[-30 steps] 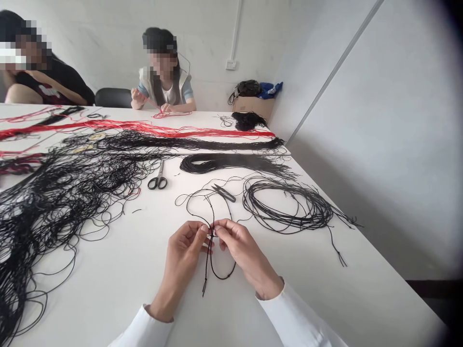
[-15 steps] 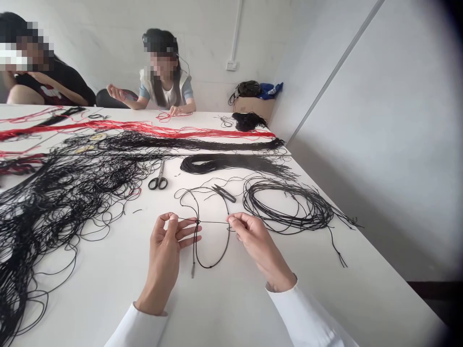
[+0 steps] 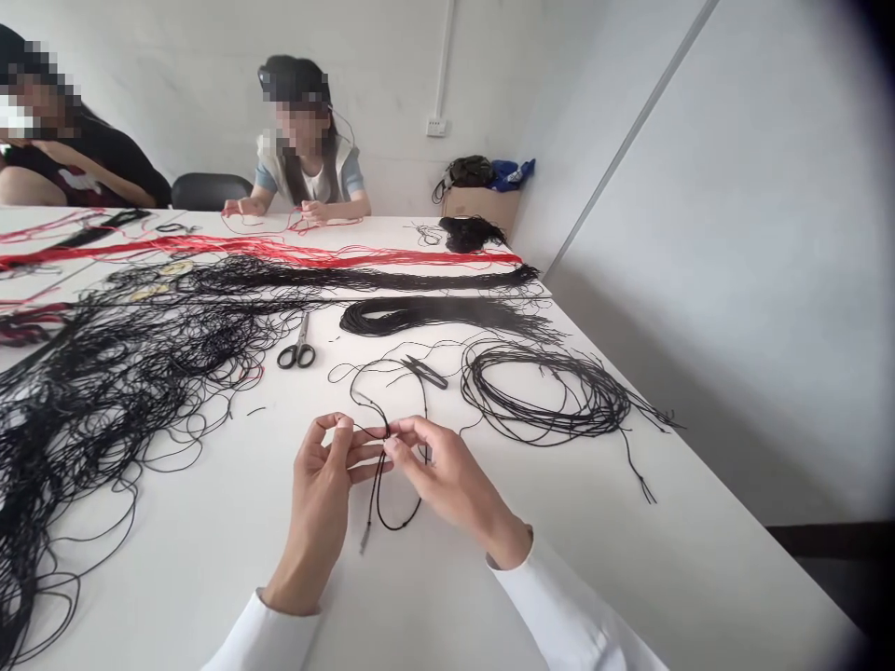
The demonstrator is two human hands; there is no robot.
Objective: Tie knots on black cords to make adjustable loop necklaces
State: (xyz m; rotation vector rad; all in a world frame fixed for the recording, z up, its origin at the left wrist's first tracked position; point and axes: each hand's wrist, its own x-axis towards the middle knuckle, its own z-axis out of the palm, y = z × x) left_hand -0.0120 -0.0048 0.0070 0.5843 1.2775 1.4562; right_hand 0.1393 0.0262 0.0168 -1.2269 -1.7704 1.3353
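currently | hands (image 3: pixel 322 475): both pinching black cord (image 3: pixel 400 528) | left one otherwise partly open

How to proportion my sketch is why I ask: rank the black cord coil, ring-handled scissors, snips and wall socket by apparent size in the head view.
1. Black cord coil
2. Ring-handled scissors and snips: too alike to rank
3. Wall socket

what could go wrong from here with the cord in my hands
The thin black cord between your left hand and right hand could slip or pull unevenly, since both seem to grip it only by the fingertips. Its far loop lies close to the small snips, so it might catch on them. It could also tangle with the coiled black cords to the right.
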